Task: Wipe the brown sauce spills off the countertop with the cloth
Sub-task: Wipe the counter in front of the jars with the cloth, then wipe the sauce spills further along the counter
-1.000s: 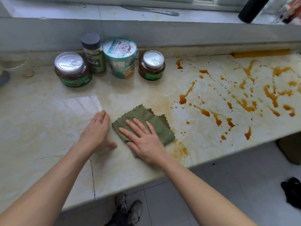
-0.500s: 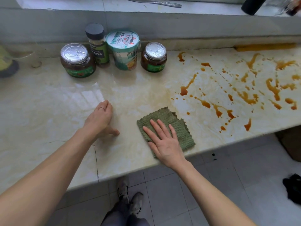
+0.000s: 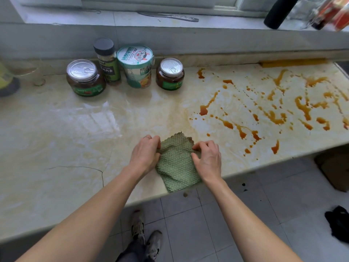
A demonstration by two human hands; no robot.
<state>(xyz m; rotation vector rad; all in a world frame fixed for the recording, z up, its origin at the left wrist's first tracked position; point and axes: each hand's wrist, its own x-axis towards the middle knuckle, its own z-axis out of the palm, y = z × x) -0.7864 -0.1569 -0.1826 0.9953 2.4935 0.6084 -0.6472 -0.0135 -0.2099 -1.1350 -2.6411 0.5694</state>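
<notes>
1. The countertop (image 3: 56, 148) is lying under both hands, and its front edge is running just below the grip.
2. The spills (image 3: 273, 116) are spreading right of the grip and beyond it. They are looking the same as half a second ago, and the nearest drops are sitting apart from the right hand.
3. The cloth (image 3: 175, 163) is lying between the two hands at the front edge. Its near corner is now hanging over that edge, where before it was lying wholly on the top. A brown stain is showing at its far corner.
4. The right hand (image 3: 207, 159) is no longer pressing flat. Its fingers are curling, and it is pinching the cloth's right edge with the thumb resting on the weave.
5. The left hand (image 3: 145, 154) has come over from the bare marble, where it was resting apart from the cloth. Its curled fingers are now gripping the cloth's left edge.
6. Far beyond the grip and to its left, the big jar (image 3: 85, 78), cup (image 3: 136, 65), bottle (image 3: 106, 61) and small jar (image 3: 170, 73) are standing upright in a row by the wall, as before.
7. A ring (image 3: 147, 137) is showing on a left finger.
</notes>
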